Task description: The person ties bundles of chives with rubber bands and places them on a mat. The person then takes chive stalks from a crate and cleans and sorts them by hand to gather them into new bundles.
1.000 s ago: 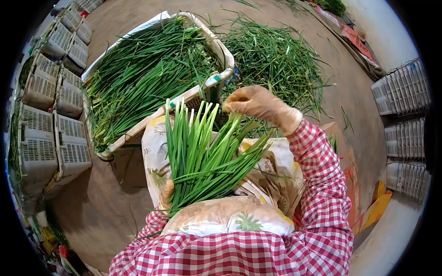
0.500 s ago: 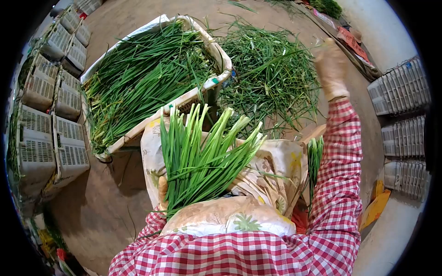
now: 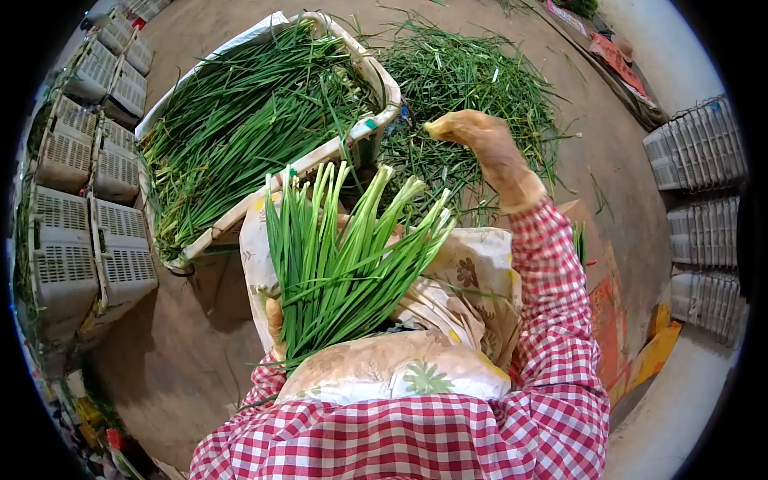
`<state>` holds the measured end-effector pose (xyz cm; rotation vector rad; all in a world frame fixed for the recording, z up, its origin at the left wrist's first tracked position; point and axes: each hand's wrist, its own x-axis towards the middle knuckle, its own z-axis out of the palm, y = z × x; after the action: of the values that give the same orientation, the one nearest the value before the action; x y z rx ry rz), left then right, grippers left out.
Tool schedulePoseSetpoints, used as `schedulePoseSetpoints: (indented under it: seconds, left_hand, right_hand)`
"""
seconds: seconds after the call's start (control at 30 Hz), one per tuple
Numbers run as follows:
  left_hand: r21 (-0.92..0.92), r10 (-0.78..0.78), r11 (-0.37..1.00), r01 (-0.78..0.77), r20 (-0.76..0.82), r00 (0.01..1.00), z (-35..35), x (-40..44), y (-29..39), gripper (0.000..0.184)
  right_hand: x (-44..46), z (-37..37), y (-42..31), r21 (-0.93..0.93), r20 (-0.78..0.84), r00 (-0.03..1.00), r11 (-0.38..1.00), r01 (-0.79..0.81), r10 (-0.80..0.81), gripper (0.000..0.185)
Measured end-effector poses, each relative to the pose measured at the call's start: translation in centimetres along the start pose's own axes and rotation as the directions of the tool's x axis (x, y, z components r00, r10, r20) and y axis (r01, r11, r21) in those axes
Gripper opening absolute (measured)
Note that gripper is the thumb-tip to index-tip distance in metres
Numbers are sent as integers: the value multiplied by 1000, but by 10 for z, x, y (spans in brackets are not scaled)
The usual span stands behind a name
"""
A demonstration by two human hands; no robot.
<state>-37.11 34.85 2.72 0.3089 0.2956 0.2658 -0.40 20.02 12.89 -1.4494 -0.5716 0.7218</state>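
Observation:
A bunch of green garlic chives [image 3: 352,264] lies over my lap on a stained, leaf-patterned apron [image 3: 472,272], pale stem ends pointing away from me. My left hand [image 3: 274,326] grips the bunch at its left edge; only a thumb or finger shows and the rest is hidden under the leaves. My right hand [image 3: 488,148], in a brownish glove, is raised above the apron, in front of the pile of loose chive leaves [image 3: 468,88]. Its fingers reach out to the left, close to one another, with nothing visible in them.
A big white basket [image 3: 392,92] heaped with chives stands ahead on the left. Stacked white crates [image 3: 64,240] line the left side. More crates [image 3: 696,148] stand along the right wall, near a yellow-orange piece [image 3: 656,356] on the floor.
My right hand has swung inward and left from the far right side, nearer the bunch. My left hand still holds the chives. The view has shifted slightly.

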Motion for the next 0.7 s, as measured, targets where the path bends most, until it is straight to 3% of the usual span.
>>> schedulePoseSetpoints:
  seconds: [0.17, 0.23, 0.27, 0.3, 0.47, 0.5, 0.57, 0.63, 0.7]
  left_hand:
    - [44, 27, 999, -25, -37, 999, -8, -2, 1, 74]
    - [64, 37, 997, -34, -53, 998, -6, -3, 1, 76]
    - [88, 47, 995, -42, -52, 998, 0, -4, 2, 76]
    - [111, 57, 992, -51, -51, 997, 6, -4, 4, 76]
    - [126, 55, 991, -53, -12, 998, 14, -8, 2, 78]
    - [94, 34, 995, -33, -14, 999, 9, -9, 1, 78]
    - [60, 4, 998, -3, -12, 1000, 15, -8, 2, 78]
    - [197, 10, 980, -3, -38, 999, 24, -6, 4, 78]
    - [144, 24, 989, -16, -50, 998, -4, -9, 1, 78]
  right_hand:
    - [-39, 8, -21, -107, -16, 995, 990, 94, -96, 30]
    - [-53, 17, -26, -596, 146, 956, 748, 291, -256, 30]
    - [-56, 26, -34, -712, 334, 918, 582, 393, -213, 29]
    - [-69, 44, -31, -856, 286, 942, 394, 334, -177, 24]
    - [-84, 67, -13, -872, 374, 918, 287, 396, -131, 21]
    - [-85, 67, -7, -870, 377, 917, 289, 400, -134, 21]
    - [-88, 65, -3, -762, 178, 984, 633, 138, -1, 19]
    - [-87, 67, -3, -741, 135, 991, 666, 88, 19, 15]
    - [-82, 67, -2, -472, -5, 988, 871, -138, 154, 12]
